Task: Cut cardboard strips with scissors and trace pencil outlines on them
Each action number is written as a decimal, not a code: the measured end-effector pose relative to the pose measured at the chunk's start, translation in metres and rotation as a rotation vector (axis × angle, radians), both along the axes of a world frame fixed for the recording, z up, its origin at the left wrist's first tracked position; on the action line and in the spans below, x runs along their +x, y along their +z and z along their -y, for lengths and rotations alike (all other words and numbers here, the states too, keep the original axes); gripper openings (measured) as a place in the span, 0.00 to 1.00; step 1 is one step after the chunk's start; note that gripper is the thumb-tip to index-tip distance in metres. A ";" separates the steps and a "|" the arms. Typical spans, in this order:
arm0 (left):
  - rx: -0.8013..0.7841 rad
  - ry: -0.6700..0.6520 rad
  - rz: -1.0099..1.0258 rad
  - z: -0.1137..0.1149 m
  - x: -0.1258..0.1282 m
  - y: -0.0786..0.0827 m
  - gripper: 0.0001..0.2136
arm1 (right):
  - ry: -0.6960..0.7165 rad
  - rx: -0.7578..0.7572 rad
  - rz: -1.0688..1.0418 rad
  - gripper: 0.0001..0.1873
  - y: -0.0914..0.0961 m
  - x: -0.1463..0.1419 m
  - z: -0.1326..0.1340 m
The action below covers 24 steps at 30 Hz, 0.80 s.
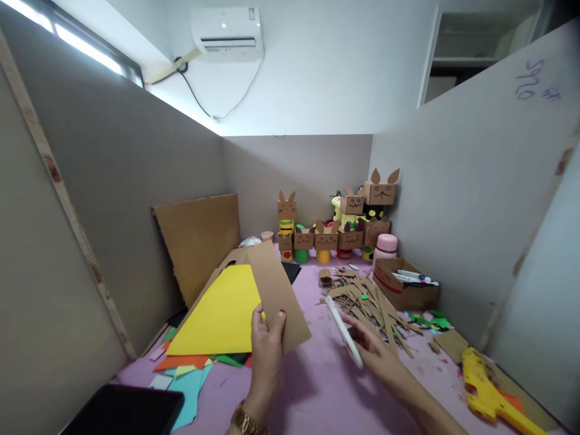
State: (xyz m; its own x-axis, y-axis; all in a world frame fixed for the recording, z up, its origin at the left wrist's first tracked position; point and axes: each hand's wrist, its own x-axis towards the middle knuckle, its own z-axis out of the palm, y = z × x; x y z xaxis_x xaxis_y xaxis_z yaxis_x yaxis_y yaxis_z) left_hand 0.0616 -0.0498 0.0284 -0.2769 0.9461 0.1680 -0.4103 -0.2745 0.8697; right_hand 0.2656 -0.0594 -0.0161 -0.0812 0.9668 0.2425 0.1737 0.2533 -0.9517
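My left hand (267, 335) grips the lower edge of a flat piece of brown cardboard (283, 296), thumb on top. The cardboard is tilted up off the table. Behind and left of it lies a yellow sheet (217, 320), close to my left fingers. My right hand (369, 347) is closed around a long, slim white tool (343, 332) held at a slant; whether it is a pen or a cutter I cannot tell. The tool is apart from the cardboard. Beyond the right hand lies a heap of cardboard strips (357, 296).
Cardboard animal figures (326, 240) line the back beside a pink bottle (385, 244). An open box of pens (405, 296) and a yellow glue gun (480, 386) are on the right. A dark tablet-like slab (127, 411) lies front left, near coloured paper scraps (188, 386). Partitions enclose the table.
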 end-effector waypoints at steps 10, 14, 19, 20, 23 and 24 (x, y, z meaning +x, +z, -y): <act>0.020 -0.023 0.024 0.002 0.002 -0.002 0.23 | 0.227 -0.452 -0.844 0.22 0.010 -0.026 0.021; 0.022 -0.068 0.002 0.007 0.008 -0.003 0.23 | 0.152 -0.366 -0.810 0.30 0.009 -0.035 0.022; -0.019 -0.128 -0.073 0.017 0.018 -0.004 0.24 | 0.095 -0.226 -0.712 0.38 0.008 -0.042 0.020; -0.039 -0.138 -0.096 0.020 0.021 -0.003 0.25 | 0.103 -0.208 -0.692 0.37 0.008 -0.042 0.020; -0.084 -0.146 -0.137 0.025 0.027 0.000 0.29 | 0.106 -0.187 -0.663 0.35 0.008 -0.044 0.021; -0.088 -0.150 -0.141 0.026 0.028 0.001 0.30 | 0.098 -0.183 -0.662 0.35 0.010 -0.045 0.022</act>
State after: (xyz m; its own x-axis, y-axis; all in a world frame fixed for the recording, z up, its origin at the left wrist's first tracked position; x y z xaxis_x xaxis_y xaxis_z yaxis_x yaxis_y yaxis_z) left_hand 0.0900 -0.0755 0.0290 -0.1115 0.9876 0.1105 -0.3134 -0.1405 0.9392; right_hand 0.2206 -0.0815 -0.0064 -0.0614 0.9926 0.1051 -0.4741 0.0637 -0.8781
